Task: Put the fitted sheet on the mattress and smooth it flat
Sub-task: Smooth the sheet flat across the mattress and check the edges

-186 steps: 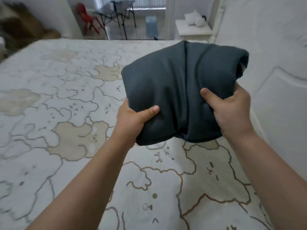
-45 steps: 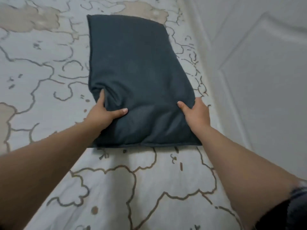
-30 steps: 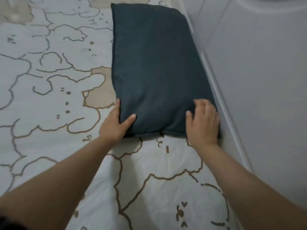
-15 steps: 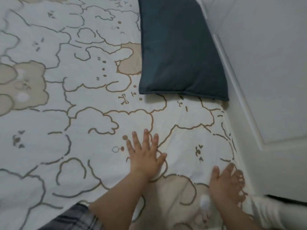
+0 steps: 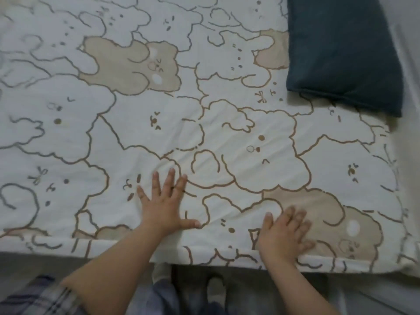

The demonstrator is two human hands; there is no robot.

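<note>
The white fitted sheet [image 5: 159, 123], printed with brown-outlined bears and rabbits, covers the mattress and wraps over its near edge [image 5: 227, 258]. Faint creases run between my hands. My left hand [image 5: 164, 205] lies flat on the sheet, fingers spread, near the front edge. My right hand [image 5: 285, 233] also presses flat on the sheet, close to the near right corner, slightly blurred. Neither hand holds anything. A dark blue-grey pillow [image 5: 343, 48] lies on the sheet at the far right.
A pale wall or headboard [image 5: 406, 64] runs along the right side of the bed. Below the near edge I see grey floor [image 5: 34, 262], my socked feet [image 5: 213, 289] and plaid trousers [image 5: 45, 298].
Both hands let go of the pillow, left it by the right wall, and came back to the near edge. Since half a second ago they slid left, flat on the sheet.
</note>
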